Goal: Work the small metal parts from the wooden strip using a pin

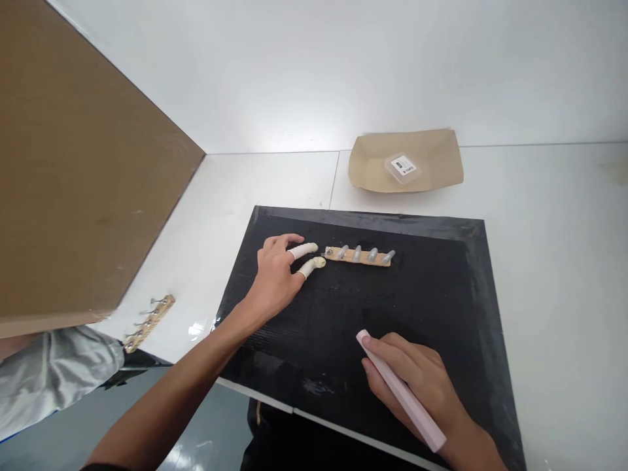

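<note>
Lying on black mat point(432, 294): wooden strip point(364, 256) — left hand point(277, 269) beside its left end, thumb and forefinger parted; right hand point(422, 379) gripping pink bar point(400, 390). Advisable — light pinch on strip edges, bar held clear.

**Q:** What type of site is shown?

**A:** A workshop-type station is indicated; the wider room cannot be seen. A plain white bench point(554, 275) is covered in part by a black mat point(441, 294) and is bounded by a white wall point(314, 72) and a brown partition point(88, 157).

**Q:** By what else is this supported?

**A:** Pale finger covers point(307, 267) are worn on the left hand point(275, 269). A tray point(439, 157) is placed behind the mat.
</note>
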Motion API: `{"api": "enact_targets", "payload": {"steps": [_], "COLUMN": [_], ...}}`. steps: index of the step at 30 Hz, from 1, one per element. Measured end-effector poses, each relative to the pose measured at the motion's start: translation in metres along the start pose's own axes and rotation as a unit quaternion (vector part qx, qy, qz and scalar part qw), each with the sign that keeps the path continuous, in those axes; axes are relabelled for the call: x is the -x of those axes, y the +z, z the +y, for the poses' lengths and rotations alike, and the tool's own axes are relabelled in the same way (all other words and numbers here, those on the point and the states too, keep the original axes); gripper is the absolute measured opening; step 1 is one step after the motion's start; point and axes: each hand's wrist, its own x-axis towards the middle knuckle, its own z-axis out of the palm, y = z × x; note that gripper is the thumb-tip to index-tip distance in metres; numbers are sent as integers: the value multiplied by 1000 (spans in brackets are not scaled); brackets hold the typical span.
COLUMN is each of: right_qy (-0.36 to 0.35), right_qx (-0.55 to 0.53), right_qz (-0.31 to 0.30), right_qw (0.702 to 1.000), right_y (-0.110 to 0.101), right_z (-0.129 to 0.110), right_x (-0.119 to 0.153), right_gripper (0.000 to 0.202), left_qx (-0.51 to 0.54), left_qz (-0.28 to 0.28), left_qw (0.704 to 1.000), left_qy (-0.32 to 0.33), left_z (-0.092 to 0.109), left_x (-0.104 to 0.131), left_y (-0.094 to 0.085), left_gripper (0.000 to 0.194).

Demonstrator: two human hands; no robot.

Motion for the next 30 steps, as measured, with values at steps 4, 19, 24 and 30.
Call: {"api": "enact_targets", "payload": {"steps": [4, 19, 24, 30], "right_qy": [-3, -4, 0, -1], "right_qx": [5, 4, -1, 4], "right_qz": [3, 9, 6, 6], "right_qw": [1000, 1000, 1000, 1000], "right_y": [0, 0, 0, -1], "right_z": [-1, -1, -1, -2], "right_x": [0, -2, -1, -2], "right_gripper": [35, 36, 35, 33], "left_qx": [-43, -7, -125, -140], "left_qz": [-14, 71, 184, 196], "left_qw": [999, 997, 975, 971], "left_qy": [-18, -40, -5, 4], "left_z": [5, 15, 27, 45], "left_x": [-2, 6, 18, 13], "left_y": [6, 5, 3, 7], "left_gripper": [24, 15, 22, 26]}}
